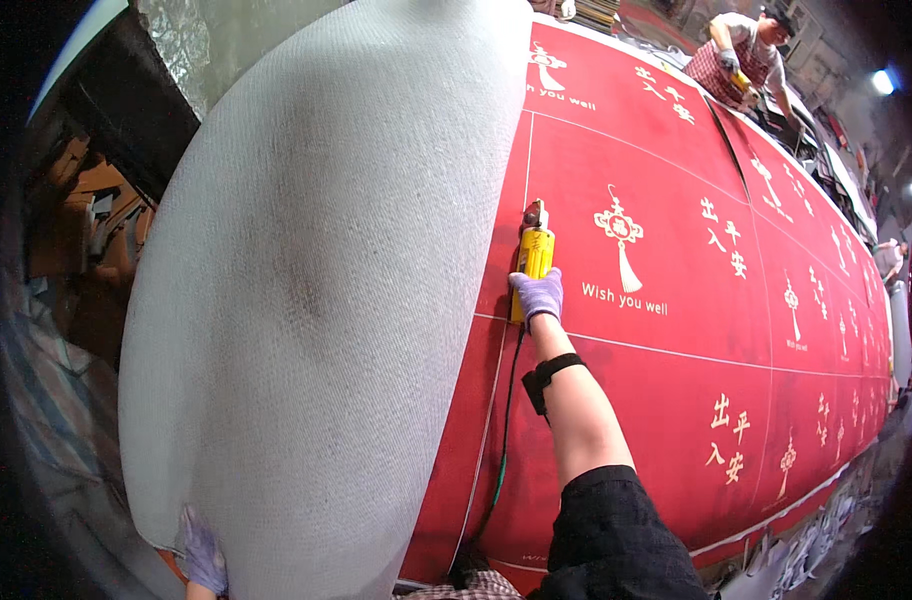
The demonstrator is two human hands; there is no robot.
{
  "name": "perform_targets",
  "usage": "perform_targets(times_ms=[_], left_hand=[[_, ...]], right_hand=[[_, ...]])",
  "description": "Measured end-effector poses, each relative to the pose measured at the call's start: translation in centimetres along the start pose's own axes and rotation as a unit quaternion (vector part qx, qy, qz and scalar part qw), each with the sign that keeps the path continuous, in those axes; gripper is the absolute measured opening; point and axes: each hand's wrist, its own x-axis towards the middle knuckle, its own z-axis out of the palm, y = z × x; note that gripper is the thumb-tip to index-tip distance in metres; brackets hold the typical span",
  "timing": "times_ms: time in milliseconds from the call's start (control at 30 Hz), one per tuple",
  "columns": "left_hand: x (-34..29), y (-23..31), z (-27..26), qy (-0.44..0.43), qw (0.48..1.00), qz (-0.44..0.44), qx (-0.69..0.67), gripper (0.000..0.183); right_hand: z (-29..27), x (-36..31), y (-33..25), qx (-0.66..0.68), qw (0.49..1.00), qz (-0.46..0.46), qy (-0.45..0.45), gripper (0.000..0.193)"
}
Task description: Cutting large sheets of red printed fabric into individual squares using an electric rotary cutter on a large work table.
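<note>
My right hand, in a pale purple glove, is closed around a yellow handheld electric cutter. The cutter's metal head points away from me, over a large red printed mat sheet near a thin white dividing line. A dark cord trails from the tool back toward my body. To the left, a wide stretch of the sheet is turned over, its light grey textured backing bulging upward. At the lower left, my left hand, gloved alike, lies against the edge of this backing with its fingers extended.
Across the sheet at the upper right, another person in a checked apron holds a yellow tool. Brown scraps are piled at the far left, above striped cloth. Pale offcuts lie beyond the sheet's lower right edge.
</note>
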Motion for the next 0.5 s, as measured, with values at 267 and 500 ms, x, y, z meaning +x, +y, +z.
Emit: perform_targets(times_ms=[267, 500], left_hand=[[-0.2, -0.2, -0.6, -0.031, 0.994, -0.029, 0.097, 0.055], [-0.5, 2.6, -3.1, -0.006, 0.99, 0.012, 0.143, 0.061]], right_hand=[[2.3, 8.2, -2.9, -0.02, 1.0, 0.007, 0.018, 0.057], [3.7, 14.7, -6.2, -0.024, 0.999, -0.003, 0.037, 0.058]])
